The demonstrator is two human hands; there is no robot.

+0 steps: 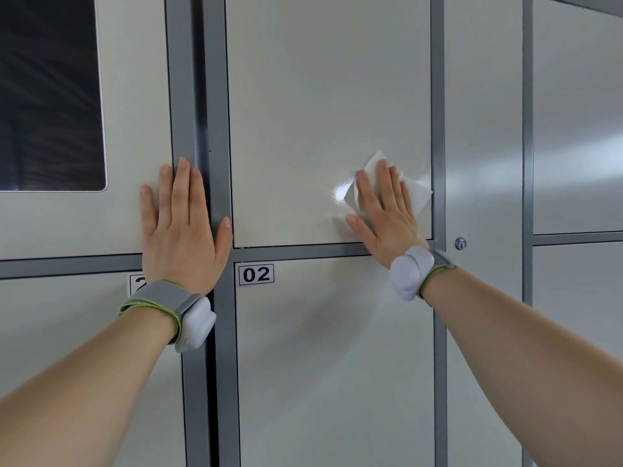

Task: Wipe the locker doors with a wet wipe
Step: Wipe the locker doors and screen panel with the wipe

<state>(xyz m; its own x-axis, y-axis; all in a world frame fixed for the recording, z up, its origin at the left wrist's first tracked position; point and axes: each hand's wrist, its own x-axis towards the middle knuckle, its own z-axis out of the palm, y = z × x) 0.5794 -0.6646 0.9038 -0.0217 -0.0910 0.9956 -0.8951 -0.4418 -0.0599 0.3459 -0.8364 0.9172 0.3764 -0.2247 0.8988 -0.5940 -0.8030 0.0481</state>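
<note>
Head view: my right hand (382, 210) presses the wipe (409, 187) flat, fingers straight, at centre right on the upper door (320, 96); left hand (183, 227) braces flat, centre left; I'd overlap even strokes

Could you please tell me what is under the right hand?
A white wipe lies under the right hand, pressed flat on the door. Its corners show above and to the right; its middle is covered by the hand.
</note>
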